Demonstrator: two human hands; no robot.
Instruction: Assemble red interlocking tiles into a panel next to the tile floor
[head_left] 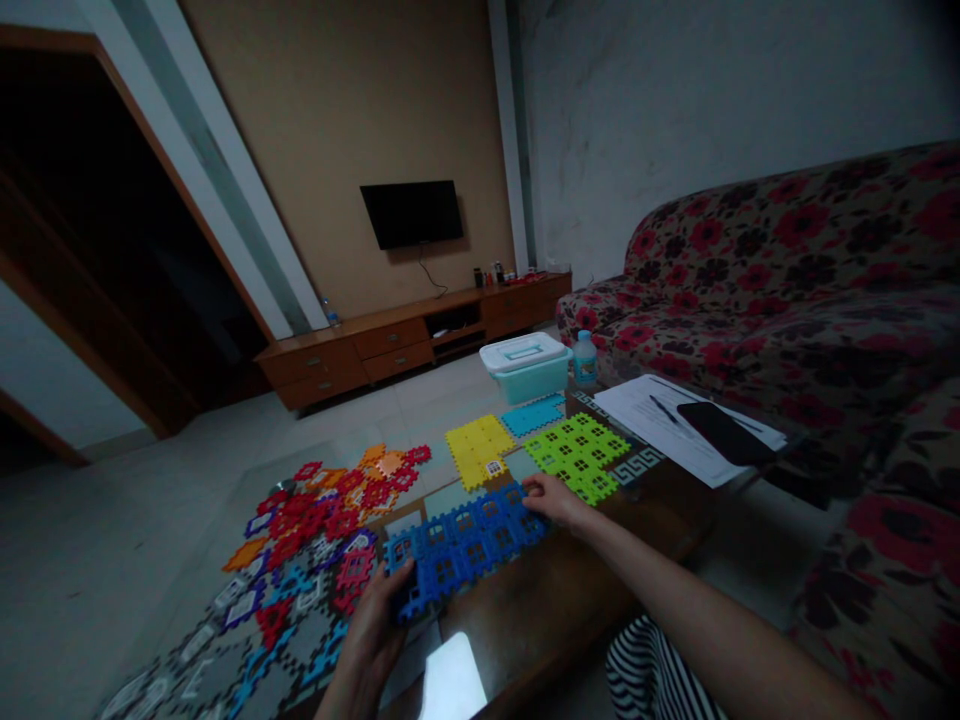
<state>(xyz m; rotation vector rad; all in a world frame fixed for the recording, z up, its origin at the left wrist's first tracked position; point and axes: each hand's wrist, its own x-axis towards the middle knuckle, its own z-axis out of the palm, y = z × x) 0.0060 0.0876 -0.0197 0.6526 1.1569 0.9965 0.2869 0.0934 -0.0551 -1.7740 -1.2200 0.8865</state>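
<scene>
The left hand (373, 630) was closed around the near end of a blue interlocking plastic panel sheet (465, 540), with its fingers curled around the edge, and that end looked firmly grasped. The right hand (553, 500) lay on the sheet's far corner with its fingers bent over the rim, though I could not tell whether it was gripping or only resting there. The sheet lay on a glass-topped coffee table (540, 640) with a dark wooden frame. It looked light, with stiff pieces, but might flex at its joints, so both ends or the window cutouts seemed the best places to hold it.

Left of the sheet spread a loose heap of red, orange, purple and blue puzzle pieces (315, 530). Just beyond it lay a yellow panel sheet (476, 450) and a lime-green panel sheet (577, 455), with a light-blue panel sheet (532, 417) between and beyond them. Farther right of the sheet were papers (675, 420) under a black phone (724, 432). Beyond the sheet stood a white-lidded teal storage box (525, 367) and a water bottle (585, 358), then a floral sofa (787, 260) to the right, and a wooden TV cabinet (412, 340) farthest off
</scene>
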